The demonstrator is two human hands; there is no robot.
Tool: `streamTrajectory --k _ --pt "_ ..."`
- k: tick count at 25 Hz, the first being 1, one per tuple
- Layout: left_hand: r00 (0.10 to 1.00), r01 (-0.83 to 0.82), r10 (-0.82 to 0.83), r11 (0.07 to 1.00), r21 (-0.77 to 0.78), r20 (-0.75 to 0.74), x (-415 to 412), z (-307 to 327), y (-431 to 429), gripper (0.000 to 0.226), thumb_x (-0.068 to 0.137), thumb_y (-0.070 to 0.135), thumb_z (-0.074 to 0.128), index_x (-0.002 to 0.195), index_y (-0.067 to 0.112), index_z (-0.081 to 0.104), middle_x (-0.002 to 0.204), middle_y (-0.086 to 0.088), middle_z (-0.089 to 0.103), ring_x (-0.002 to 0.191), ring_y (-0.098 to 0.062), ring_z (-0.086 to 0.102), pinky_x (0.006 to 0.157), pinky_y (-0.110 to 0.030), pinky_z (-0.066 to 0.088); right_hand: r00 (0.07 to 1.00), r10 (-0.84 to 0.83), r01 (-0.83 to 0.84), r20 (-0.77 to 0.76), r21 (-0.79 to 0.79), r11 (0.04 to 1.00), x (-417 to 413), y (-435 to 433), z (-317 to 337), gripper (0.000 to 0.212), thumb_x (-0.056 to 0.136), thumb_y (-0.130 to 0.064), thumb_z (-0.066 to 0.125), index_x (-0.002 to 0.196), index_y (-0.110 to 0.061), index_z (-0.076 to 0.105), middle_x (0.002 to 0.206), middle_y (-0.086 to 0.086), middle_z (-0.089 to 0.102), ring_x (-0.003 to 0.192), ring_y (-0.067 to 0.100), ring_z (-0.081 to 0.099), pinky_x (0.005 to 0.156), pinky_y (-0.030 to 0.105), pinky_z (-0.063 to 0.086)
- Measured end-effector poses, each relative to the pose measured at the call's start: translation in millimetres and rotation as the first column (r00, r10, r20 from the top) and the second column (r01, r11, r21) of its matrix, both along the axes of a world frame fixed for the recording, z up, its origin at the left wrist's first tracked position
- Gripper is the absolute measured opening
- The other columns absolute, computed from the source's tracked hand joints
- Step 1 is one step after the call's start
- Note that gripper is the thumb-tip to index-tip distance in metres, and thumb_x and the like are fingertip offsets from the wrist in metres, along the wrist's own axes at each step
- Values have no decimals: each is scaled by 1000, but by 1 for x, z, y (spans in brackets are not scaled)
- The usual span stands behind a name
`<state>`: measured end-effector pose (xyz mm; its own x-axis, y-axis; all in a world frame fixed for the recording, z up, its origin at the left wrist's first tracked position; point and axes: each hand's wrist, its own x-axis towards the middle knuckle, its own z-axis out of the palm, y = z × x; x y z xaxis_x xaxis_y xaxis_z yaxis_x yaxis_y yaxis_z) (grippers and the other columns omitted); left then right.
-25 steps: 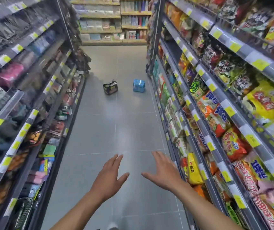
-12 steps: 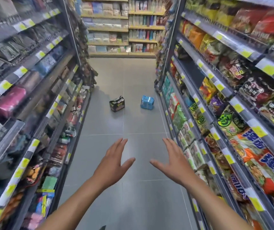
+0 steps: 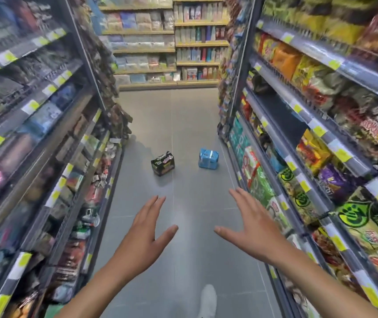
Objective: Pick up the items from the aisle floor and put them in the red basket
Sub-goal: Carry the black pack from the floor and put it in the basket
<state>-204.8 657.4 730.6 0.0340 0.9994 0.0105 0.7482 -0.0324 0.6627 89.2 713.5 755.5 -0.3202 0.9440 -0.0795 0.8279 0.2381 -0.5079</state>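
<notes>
Head cam view, looking down the aisle with both my arms stretched out in front of me. My left hand (image 3: 146, 232) and right hand (image 3: 249, 230) are both empty, palms down, fingers straight and close together with the thumbs stuck out toward each other, hovering over the grey tile floor (image 3: 183, 260).

The two things to grab are farther up the aisle, on the floor and well apart from my hands. The black pack (image 3: 163, 164) sits left of centre, upright, turned so a corner faces me, with its long side running roughly across the aisle. It has some red and white lettering, way too blurry to read. The blue pack (image 3: 208, 158) is near it on the right, close to the right shelves (image 3: 321, 134). It's upright too, but I can't make out its print or which way its long side runs.

Yellow price tags (image 3: 318, 130) line the shelf edges, with nothing readable on them. The snack bags on the right are just colourful blur. My light shoe (image 3: 208, 299) pokes in at the bottom.
</notes>
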Motion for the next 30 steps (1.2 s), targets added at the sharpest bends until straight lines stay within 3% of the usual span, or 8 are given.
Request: streamTrajectory --k 4,8,11,14,22,26,30 --pt "996 -87 87 996 8 24 1 4 99 85 86 75 44 158 41 15 167 20 11 153 -1 9 125 -35 18 994 -38 35 -105 -27 999 -12 124 -1 110 76 -82 57 164 -34 10 171 -14 5 158 12 7 127 46 19" --pt "985 -169 169 986 -4 40 4 2 177 80 93 61 54 159 37 17 167 17 11 153 -2 9 124 -30 15 982 -28 10 -186 -99 995 -39 216 -21 120 66 -90 50 164 -33 12 172 -10 9 158 12 9 128 43 18" --pt "973 -217 218 976 -27 69 -3 1 226 79 94 59 55 159 38 15 166 21 9 153 -2 9 124 -34 19 975 -6 -25 -222 -136 990 -59 272 -27 113 74 -83 60 163 -33 13 172 -10 9 158 12 10 128 41 17" --pt "960 -263 267 963 -51 89 -20 -8 281 78 94 59 55 159 41 14 167 21 7 153 -1 7 124 -39 25 978 10 -41 -208 -144 989 -75 333 -34 107 79 -78 64 163 -36 12 171 -13 8 158 11 10 127 41 19" --pt "947 -311 315 948 -62 71 -97 -28 452 79 96 57 56 159 37 14 167 16 10 154 -6 9 124 -32 17 979 -27 -3 -202 -148 989 -134 507 -43 119 61 -90 52 162 -35 19 171 -11 15 157 11 16 126 41 24" --pt "961 -273 275 960 -64 38 -134 -36 538 78 96 57 55 159 37 15 167 15 12 153 -7 14 124 -32 20 976 -24 -7 -217 -144 990 -157 584 -47 105 79 -72 69 163 -33 18 170 -11 14 157 10 14 125 37 22" --pt "955 -287 291 955 -77 49 -153 -41 611 76 97 55 55 159 36 16 167 13 13 153 -7 14 122 -28 18 968 -33 -6 -247 -155 988 -181 660 -52 100 82 -61 75 162 -31 23 169 -9 20 156 12 19 126 38 23"
